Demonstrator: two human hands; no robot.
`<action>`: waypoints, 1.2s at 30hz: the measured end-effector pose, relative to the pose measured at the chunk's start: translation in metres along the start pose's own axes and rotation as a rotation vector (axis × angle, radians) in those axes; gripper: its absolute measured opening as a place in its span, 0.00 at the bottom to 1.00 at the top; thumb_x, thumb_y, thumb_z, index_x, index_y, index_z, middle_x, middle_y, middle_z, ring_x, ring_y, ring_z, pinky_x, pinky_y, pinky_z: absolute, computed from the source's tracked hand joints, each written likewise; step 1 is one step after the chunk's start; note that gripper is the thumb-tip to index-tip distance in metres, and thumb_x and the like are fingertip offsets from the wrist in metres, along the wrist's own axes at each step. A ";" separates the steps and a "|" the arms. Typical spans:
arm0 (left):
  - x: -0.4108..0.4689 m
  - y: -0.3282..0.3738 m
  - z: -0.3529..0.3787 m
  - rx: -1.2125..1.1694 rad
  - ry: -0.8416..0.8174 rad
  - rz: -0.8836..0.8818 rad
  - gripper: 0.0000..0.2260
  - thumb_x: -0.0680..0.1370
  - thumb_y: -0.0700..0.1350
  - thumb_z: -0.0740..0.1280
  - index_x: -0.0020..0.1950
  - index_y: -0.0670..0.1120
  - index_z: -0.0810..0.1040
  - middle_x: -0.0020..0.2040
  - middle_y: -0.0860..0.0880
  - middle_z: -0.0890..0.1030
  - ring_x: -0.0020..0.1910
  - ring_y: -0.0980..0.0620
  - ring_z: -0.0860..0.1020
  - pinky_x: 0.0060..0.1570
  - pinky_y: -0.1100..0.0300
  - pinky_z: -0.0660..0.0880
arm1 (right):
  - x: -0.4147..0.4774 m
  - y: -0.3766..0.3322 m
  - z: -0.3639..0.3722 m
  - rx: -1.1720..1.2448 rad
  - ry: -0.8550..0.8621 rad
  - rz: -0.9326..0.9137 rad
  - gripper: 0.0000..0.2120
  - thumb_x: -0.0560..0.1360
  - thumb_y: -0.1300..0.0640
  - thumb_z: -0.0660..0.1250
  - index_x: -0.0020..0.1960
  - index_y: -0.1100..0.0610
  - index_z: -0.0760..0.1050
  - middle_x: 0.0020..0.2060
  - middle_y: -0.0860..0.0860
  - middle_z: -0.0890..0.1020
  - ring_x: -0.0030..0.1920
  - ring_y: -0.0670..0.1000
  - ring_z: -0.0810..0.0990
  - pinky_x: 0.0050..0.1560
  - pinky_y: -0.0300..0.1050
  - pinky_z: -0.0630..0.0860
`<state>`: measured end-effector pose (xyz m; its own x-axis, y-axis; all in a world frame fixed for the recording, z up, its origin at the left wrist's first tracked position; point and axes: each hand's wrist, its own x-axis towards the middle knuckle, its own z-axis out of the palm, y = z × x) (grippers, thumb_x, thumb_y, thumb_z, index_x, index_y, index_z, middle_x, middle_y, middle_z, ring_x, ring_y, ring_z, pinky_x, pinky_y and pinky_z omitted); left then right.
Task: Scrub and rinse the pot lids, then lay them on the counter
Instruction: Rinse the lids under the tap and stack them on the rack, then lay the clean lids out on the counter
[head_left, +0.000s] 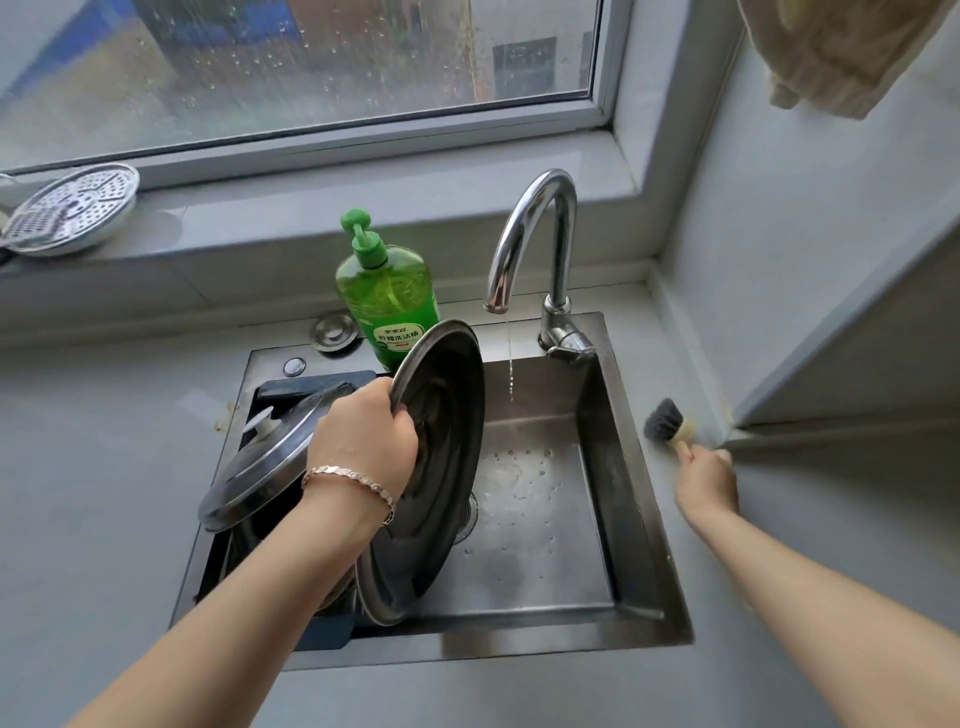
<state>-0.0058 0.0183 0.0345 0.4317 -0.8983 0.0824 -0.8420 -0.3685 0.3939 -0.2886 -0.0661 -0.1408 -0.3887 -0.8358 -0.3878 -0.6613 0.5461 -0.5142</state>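
Head view: left hand (363, 441) clamped on the upper rim of a large steel lid (436, 467), held on edge in the sink (618, 483), underside facing right. Behind that grip a second lid (260, 467) leans tilted over a dark rack (317, 387). Right hand (707, 480), well apart on the counter (727, 649), closed round a brush (670, 423), bristles up; thin stream falls from the tap (540, 244).

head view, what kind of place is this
Most likely a home kitchen, at the washing-up spot: a steel sink with a curved tap set in a counter under a window, and a green dish soap bottle behind it.
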 end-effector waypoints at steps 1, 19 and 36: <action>-0.001 -0.001 0.000 -0.006 0.001 -0.007 0.06 0.77 0.39 0.59 0.43 0.41 0.74 0.41 0.39 0.79 0.43 0.37 0.74 0.38 0.55 0.64 | -0.001 0.001 0.000 -0.030 -0.004 0.007 0.15 0.80 0.61 0.54 0.57 0.72 0.71 0.58 0.68 0.69 0.57 0.66 0.70 0.56 0.50 0.66; 0.028 -0.056 -0.177 -0.363 0.188 -0.298 0.05 0.71 0.36 0.69 0.45 0.36 0.81 0.40 0.37 0.81 0.39 0.48 0.75 0.44 0.55 0.75 | -0.140 -0.175 -0.015 -0.195 -0.378 -1.082 0.10 0.74 0.62 0.64 0.52 0.53 0.81 0.49 0.48 0.78 0.55 0.49 0.73 0.60 0.44 0.68; 0.120 -0.260 -0.222 -0.766 -0.102 -0.452 0.06 0.71 0.32 0.65 0.36 0.39 0.71 0.31 0.43 0.70 0.26 0.47 0.71 0.26 0.60 0.72 | -0.339 -0.339 0.111 0.286 -0.720 -0.952 0.50 0.49 0.17 0.58 0.66 0.41 0.66 0.63 0.39 0.72 0.64 0.38 0.68 0.66 0.36 0.62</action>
<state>0.3361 0.0594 0.1450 0.6083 -0.7365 -0.2957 -0.1361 -0.4639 0.8754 0.1386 0.0387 0.0805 0.6756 -0.7353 -0.0535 -0.2877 -0.1961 -0.9374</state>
